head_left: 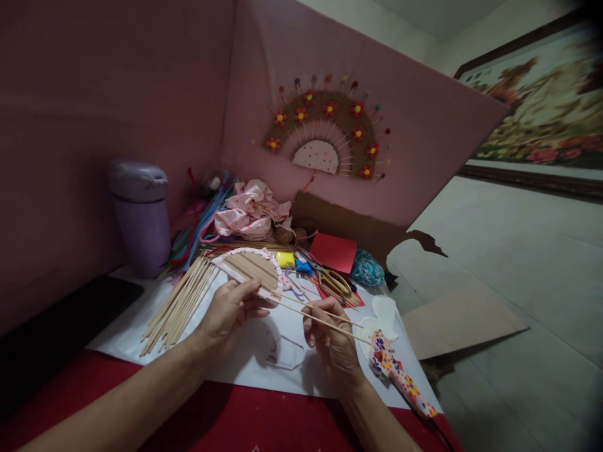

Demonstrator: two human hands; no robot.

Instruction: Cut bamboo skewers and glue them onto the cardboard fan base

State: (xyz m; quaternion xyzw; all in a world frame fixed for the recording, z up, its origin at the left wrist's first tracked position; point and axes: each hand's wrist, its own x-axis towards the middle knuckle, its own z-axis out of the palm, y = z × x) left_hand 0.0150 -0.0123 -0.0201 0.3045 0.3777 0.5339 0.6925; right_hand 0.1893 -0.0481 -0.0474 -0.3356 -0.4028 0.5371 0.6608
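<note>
My left hand (230, 307) is closed on the lower edge of a half-round cardboard piece (254, 269), whose bare ribbed side faces me and whose rim is wrapped in pale cloth. Two thin wooden sticks (293, 308) run from the right corner of that piece toward the lower right. They lie between the fingers of my right hand (332, 336); whether their tips touch the cardboard I cannot tell. Left of the cardboard lies a bundle of loose wooden sticks (181, 304). A flower-patterned glue gun (396, 370) rests to the right of my right hand.
Gold-handled scissors (335, 282), red paper (333, 252), blue yarn (368, 269) and crumpled pink dotted cloth (252, 210) crowd the back. A purple lidded container (144, 226) stands at left. Behind, a pink board (414, 125) bears a half-round flower decoration (325, 107). White paper (235, 364) covers the work surface.
</note>
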